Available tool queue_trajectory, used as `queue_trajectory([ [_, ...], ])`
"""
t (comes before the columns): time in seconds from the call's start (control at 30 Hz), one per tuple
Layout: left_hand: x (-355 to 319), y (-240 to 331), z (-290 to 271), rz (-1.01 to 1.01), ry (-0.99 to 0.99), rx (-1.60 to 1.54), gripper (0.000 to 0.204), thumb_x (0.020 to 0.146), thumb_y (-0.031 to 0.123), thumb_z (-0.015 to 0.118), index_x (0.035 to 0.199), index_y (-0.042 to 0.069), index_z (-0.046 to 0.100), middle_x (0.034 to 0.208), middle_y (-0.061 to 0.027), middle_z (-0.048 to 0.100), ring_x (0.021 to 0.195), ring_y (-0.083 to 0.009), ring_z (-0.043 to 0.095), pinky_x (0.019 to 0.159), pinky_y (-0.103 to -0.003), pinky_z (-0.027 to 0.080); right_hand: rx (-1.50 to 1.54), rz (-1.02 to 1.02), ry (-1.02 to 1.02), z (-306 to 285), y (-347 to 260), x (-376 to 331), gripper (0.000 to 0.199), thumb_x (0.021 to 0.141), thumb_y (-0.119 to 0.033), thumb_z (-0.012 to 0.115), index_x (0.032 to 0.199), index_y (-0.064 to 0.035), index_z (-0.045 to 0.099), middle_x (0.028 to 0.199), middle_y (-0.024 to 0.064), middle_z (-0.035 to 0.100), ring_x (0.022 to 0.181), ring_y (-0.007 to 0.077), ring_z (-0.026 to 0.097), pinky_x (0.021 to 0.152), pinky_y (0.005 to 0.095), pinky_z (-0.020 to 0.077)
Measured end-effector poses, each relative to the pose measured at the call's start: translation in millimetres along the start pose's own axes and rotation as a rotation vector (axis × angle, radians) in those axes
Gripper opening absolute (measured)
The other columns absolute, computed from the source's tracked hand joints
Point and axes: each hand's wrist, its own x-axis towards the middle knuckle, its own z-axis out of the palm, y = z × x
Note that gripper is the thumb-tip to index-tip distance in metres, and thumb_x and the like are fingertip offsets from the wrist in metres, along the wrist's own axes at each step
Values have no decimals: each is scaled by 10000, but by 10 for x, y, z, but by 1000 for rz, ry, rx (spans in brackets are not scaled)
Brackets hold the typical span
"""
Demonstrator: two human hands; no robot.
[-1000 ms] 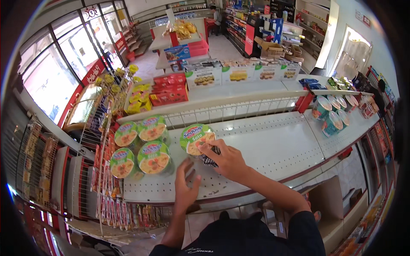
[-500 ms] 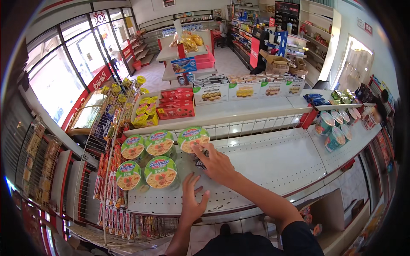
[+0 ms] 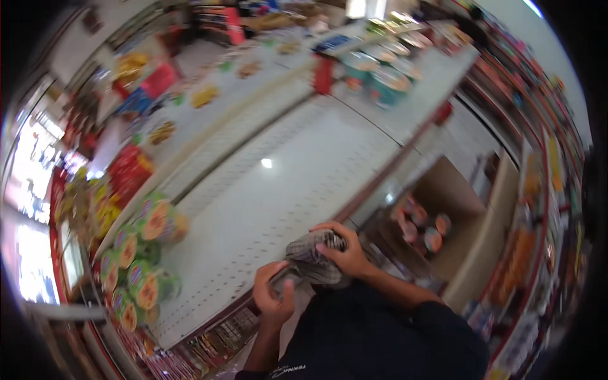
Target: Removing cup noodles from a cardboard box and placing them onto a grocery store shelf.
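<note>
White perforated shelf (image 3: 285, 183) across the middle of the head view, bare over most of its length. Beyond the shelf's right end and lower down, an open cardboard box (image 3: 472, 209) with a few round lids (image 3: 423, 227) showing inside. At the shelf's left end, a cluster of bowls (image 3: 142, 253) with green and orange tops, packed close and stacked, some lying on their sides with tops outward. Judged from this: only the left end filled so far, the greater part of the shelf yet to take anything, and stock left in the box; hard to say more, with the whole picture blurred and tilted. At the shelf's front edge, about midway along it, a grey crumpled bundle (image 3: 311, 261) with faint stripes, held just off the edge and not resting on the shelf; cloth or wrapping, cannot tell which. Long axis roughly along the shelf's front edge, running from lower left to upper right in the picture, upper end toward the shelf's right end, lower end toward the body; no clear front or back to it. Right hand (image 3: 347, 252) curled over the bundle's upper end, fingers wrapped round and closed on it. Left hand (image 3: 273, 297) at the lower end, fingers folded about it and thumb up along it, likewise closed in a grip.
</note>
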Motion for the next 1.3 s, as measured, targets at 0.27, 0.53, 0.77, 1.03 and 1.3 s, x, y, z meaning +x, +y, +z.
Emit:
queue_trajectory([
  [0.27, -46, -108, 1732, -60, -702, -147, 270, 914, 66, 668, 1172, -6, 632, 1128, -173, 672, 1070, -311, 661, 950, -379, 503, 235, 337, 466, -1121, 859, -856, 294, 941, -205, 717, 1136, 0, 639, 1037, 57, 661, 995, 133, 604, 891, 292, 494],
  [0.53, -270, -566, 2828, 14, -1118, 136, 348, 902, 151, 684, 1225, 34, 628, 1284, -186, 584, 1232, -386, 546, 1054, -431, 421, -225, 431, 705, -2706, 1441, -1515, 495, 843, -336, 786, 1195, -25, 628, 1164, 194, 678, 1083, 263, 666, 950, 381, 504],
  [0.77, -450, -1049, 3521, 287, -1373, 458, 509, 888, 352, 723, 1293, 66, 604, 1298, -178, 582, 1289, -372, 492, 1195, -635, 187, -512, 1093, 761, -4077, 2898, -2019, 792, 798, -525, 768, 1362, -19, 537, 1283, 257, 643, 1202, 366, 634, 1006, 439, 498],
  [1.03, -442, -1100, 3788, 270, -1464, 585, 570, 888, 441, 709, 1297, 56, 611, 1254, -177, 630, 1279, -375, 518, 1210, -629, 152, -553, 1397, 549, -4159, 3329, -2079, 870, 810, -591, 704, 1396, 24, 515, 1337, 266, 616, 1240, 403, 603, 1030, 479, 482],
  [1.3, -305, -880, 4060, -17, -1536, 439, 563, 924, 434, 689, 1335, 60, 594, 1325, -175, 611, 1245, -361, 557, 1207, -597, 178, -288, 1274, 430, -4234, 3692, -2227, 750, 786, -565, 736, 1239, 29, 674, 1350, 276, 600, 1254, 409, 588, 1023, 457, 496],
])
